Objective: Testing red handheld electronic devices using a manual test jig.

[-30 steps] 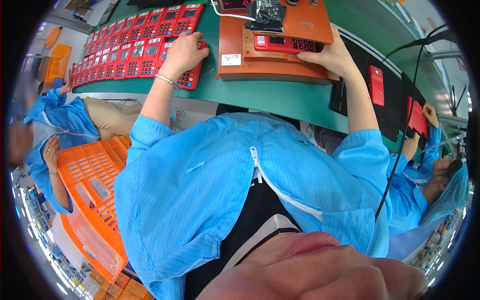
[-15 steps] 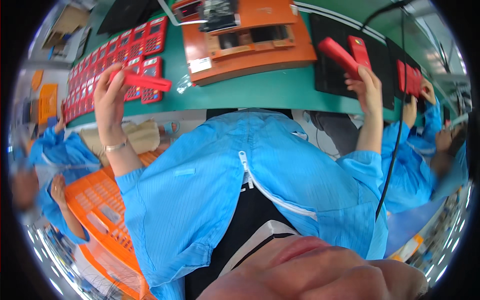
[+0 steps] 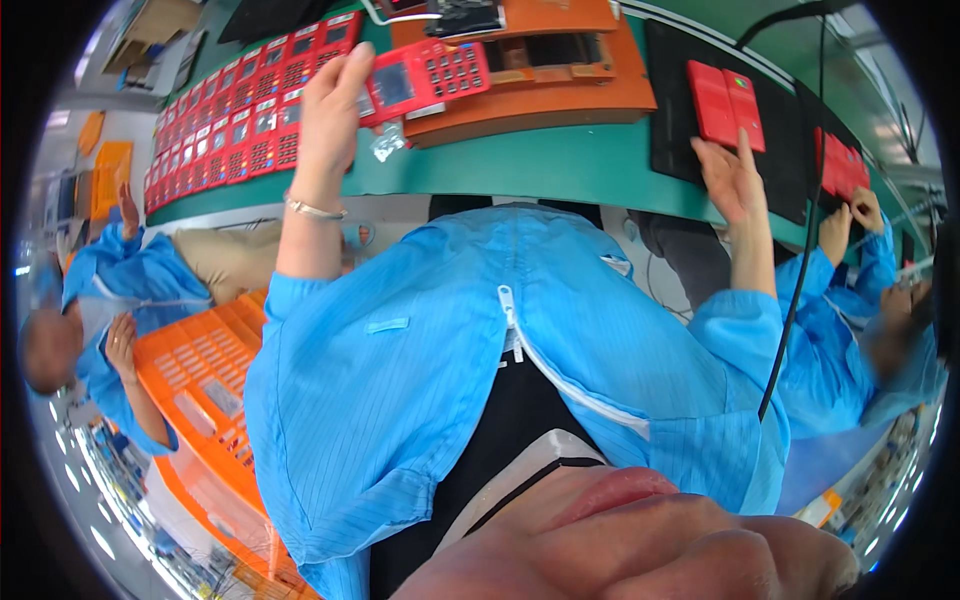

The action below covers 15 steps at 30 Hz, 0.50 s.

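My left hand (image 3: 335, 115) grips one end of a red handheld keypad terminal (image 3: 430, 72), its screen and keys facing up. The terminal is held above the green table, in front of the orange box (image 3: 540, 118). Beneath and left of that hand, several red terminals (image 3: 235, 120) lie in close rows, screens up. On the right, my right hand (image 3: 735, 185) has its fingers stretched out and holds nothing. Its fingertips are at the near end of two red terminals, a left one (image 3: 711, 105) and a right one (image 3: 743, 110), lying side by side with plain backs up on a black mat (image 3: 675, 150).
A crumpled clear plastic piece (image 3: 387, 140) lies before the orange box. A black cable (image 3: 797, 270) hangs down right of my arm. Co-workers in blue sit on my left (image 3: 130, 290) and right (image 3: 830, 330), the latter handling red devices. An orange basket (image 3: 190, 350) stands at my left.
My left hand has moved right and away from me, turning its terminal screen up. My right hand has let go of its red terminal, which now lies beside the other on the mat.
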Each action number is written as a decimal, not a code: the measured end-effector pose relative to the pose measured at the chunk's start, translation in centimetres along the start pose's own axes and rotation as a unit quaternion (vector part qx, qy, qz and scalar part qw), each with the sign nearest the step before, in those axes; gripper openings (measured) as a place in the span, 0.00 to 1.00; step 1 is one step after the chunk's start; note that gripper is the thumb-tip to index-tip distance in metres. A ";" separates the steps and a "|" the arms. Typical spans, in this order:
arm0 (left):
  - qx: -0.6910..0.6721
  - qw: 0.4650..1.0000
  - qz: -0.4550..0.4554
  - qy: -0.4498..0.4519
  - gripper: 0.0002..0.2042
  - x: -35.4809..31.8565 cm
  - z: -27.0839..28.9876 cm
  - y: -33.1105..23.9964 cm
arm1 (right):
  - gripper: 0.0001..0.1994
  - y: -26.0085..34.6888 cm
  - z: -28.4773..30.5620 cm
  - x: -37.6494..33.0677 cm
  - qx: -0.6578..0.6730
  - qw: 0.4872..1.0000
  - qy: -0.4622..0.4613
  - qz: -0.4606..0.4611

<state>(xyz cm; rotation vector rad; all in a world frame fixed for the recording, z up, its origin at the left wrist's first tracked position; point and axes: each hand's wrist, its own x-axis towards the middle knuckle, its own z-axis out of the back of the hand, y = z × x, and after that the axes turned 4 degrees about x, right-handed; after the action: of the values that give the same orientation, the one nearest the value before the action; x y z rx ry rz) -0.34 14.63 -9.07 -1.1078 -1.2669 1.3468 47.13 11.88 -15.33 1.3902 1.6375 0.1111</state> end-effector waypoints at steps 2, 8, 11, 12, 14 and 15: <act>0.032 0.999 0.002 0.013 0.18 0.4 -0.4 0.1 | 0.26 1.7 1.7 -1.3 -0.162 0.982 0.085 -0.047; 0.036 0.997 0.030 0.062 0.13 2.4 -3.6 -0.2 | 0.15 1.1 -3.6 -3.3 -0.288 0.936 0.152 0.132; -0.001 0.994 0.022 0.111 0.13 2.8 -3.3 0.0 | 0.14 2.0 -7.2 -4.0 -0.295 0.900 0.242 0.211; -0.020 0.991 0.007 0.133 0.14 2.9 -3.0 0.2 | 0.14 2.4 -8.2 -3.8 -0.297 0.892 0.253 0.230; -0.053 0.985 -0.006 0.162 0.15 2.3 -2.6 0.2 | 0.14 3.9 -10.2 -2.7 -0.313 0.866 0.283 0.267; -0.060 0.984 -0.005 0.170 0.16 2.0 -2.5 0.0 | 0.14 4.4 -11.7 -2.3 -0.310 0.853 0.304 0.289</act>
<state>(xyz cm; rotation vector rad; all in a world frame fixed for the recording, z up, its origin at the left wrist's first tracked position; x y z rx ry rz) 1.88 16.96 -9.18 -1.3483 -1.1083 1.0287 42.04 17.20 -5.00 1.3301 1.3824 1.4311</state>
